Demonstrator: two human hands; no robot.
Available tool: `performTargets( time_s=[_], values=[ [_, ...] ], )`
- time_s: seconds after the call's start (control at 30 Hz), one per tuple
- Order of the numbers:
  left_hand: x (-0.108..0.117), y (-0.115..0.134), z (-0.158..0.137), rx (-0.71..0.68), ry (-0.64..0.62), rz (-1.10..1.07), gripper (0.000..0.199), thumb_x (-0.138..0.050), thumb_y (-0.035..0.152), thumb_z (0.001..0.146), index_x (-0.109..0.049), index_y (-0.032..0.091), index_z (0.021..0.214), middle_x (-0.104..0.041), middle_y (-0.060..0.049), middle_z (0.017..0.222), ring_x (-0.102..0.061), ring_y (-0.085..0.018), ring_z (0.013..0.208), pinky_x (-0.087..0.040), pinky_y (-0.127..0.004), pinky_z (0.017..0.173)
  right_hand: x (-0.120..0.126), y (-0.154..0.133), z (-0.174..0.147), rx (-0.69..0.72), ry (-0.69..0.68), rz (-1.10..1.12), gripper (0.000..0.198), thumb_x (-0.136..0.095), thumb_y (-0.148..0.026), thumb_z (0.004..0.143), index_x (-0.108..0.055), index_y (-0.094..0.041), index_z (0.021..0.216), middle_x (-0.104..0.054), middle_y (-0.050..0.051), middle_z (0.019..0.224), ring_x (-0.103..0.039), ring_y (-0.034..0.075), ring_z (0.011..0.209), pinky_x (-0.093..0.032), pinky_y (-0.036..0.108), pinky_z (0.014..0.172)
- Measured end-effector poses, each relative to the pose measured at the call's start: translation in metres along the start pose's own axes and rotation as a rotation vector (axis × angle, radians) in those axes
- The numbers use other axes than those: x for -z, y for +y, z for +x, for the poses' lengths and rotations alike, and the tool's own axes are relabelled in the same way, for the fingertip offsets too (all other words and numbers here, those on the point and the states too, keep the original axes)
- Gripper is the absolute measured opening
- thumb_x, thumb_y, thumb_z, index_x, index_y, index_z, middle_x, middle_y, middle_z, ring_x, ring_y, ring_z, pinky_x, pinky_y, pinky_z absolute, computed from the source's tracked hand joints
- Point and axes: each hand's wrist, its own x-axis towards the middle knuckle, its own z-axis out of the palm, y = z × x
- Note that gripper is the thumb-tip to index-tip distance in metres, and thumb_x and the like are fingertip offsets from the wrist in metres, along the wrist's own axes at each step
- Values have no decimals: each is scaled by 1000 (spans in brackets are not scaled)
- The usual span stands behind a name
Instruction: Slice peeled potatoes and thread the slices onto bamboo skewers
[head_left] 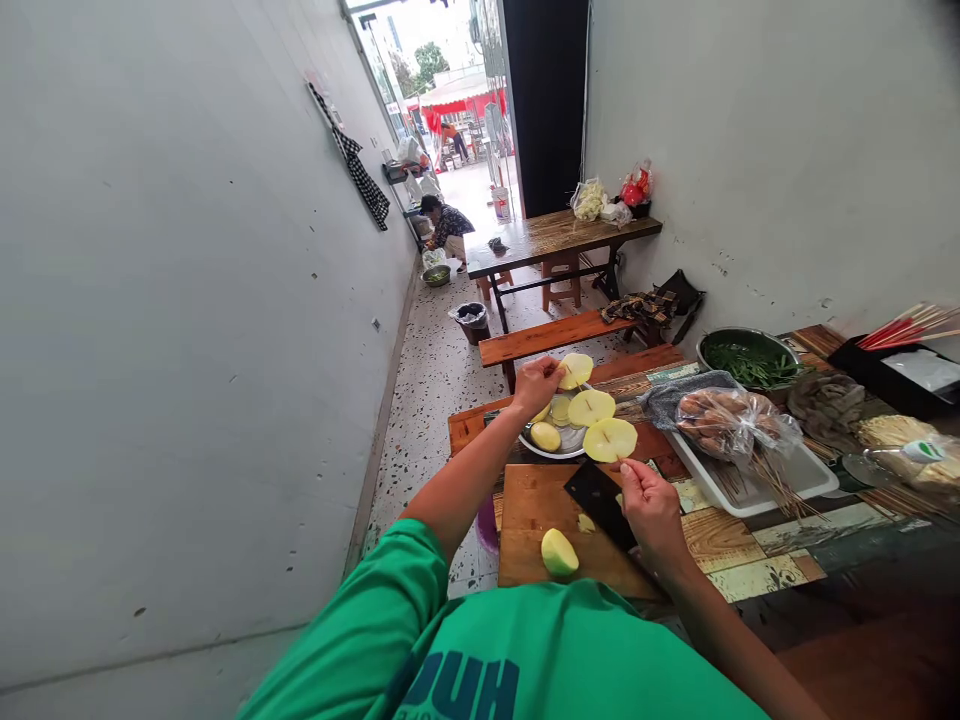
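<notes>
My right hand [651, 505] pinches the near end of a thin wooden skewer [619, 459] that runs through several round, pale yellow potato slices [592, 408]. At the skewer's far end, my left hand [538, 385] has its fingers closed on the last potato slice [576, 370]. Beneath the slices, a metal bowl [574, 450] holds peeled potatoes [546, 436] and more slices. A cut potato piece [559, 552] lies on the wooden cutting board [521, 525]. Partly under my right hand, a dark-bladed cleaver [596, 500] rests across the board.
To the right, a white tray [814, 485] holds loose skewers and a bag of brownish food [724, 420]. Behind it sits a metal bowl of greens [750, 365]. Benches [555, 335] and another table [536, 240] stand ahead. A person [450, 225] crouches by the left wall.
</notes>
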Motion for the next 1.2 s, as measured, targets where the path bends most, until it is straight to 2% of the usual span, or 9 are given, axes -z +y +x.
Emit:
performTargets(
  time_s=[0.3, 0.43, 0.5, 0.67, 0.8, 0.9, 0.97, 1.07, 1.2],
  values=[
    [-6, 13, -6, 137, -77, -239, 7, -69, 12, 75, -63, 13, 72, -61, 2, 63, -53, -8, 55, -48, -21, 54, -2, 10, 23, -16, -13, 150, 41, -47, -52, 84, -67, -17, 90, -68, 8, 78, -61, 20, 71, -46, 30, 62],
    [-6, 14, -9, 213, -22, -332, 7, -71, 13, 75, -64, 13, 75, -63, 1, 67, -54, -8, 56, -47, -20, 53, -2, 13, 26, -177, -110, 384, 43, -51, -60, 80, -63, -19, 89, -38, -6, 43, -35, 12, 40, -27, 26, 41],
    [-5, 12, -10, 262, 17, -358, 11, -72, 12, 74, -61, 12, 71, -61, 1, 64, -52, -8, 53, -45, -19, 50, -2, 17, 26, -212, -138, 422, 44, -51, -62, 79, -61, -20, 89, -29, -9, 40, -27, 11, 36, -22, 26, 39],
    [0, 10, -12, 408, -126, -373, 10, -71, 14, 76, -62, 11, 73, -59, -1, 65, -52, -8, 51, -47, -20, 47, 1, 28, 24, 47, -63, 32, 43, -42, -53, 86, -67, -18, 88, -68, 6, 75, -53, 15, 56, -42, 29, 56],
    [-5, 4, -11, 307, 31, -268, 15, -66, 12, 79, -61, 10, 65, -55, 1, 59, -47, -6, 46, -43, -18, 44, -3, 28, 21, 161, 5, -74, 41, -46, -49, 83, -69, -18, 95, -71, 12, 98, -63, 22, 78, -47, 33, 73],
    [-9, -1, -11, 312, 74, -298, 15, -67, 13, 78, -59, 11, 65, -53, 3, 56, -45, -5, 45, -39, -17, 41, -7, 23, 18, 8, -51, 187, 36, -53, -50, 81, -67, -19, 91, -67, 8, 76, -57, 17, 63, -47, 29, 60],
    [-9, -2, -12, 290, 70, -332, 12, -68, 14, 77, -61, 12, 67, -55, 3, 58, -46, -5, 47, -39, -16, 42, -9, 20, 16, -113, -169, 392, 35, -53, -53, 82, -65, -20, 86, -52, -1, 52, -42, 12, 44, -39, 25, 43],
    [-7, -1, -14, 272, 62, -343, 9, -66, 13, 77, -62, 12, 69, -57, 3, 58, -47, -6, 46, -38, -17, 42, -11, 19, 14, -178, -281, 521, 35, -51, -52, 85, -64, -19, 82, -30, -10, 39, -21, 9, 33, -28, 22, 32],
    [-9, -2, -14, 314, 126, -247, 11, -66, 11, 76, -63, 11, 65, -55, 2, 56, -45, -6, 44, -38, -18, 42, -11, 23, 12, -62, -102, 342, 32, -51, -42, 83, -70, -16, 85, -60, -1, 58, -45, 10, 46, -44, 22, 47]
  ],
)
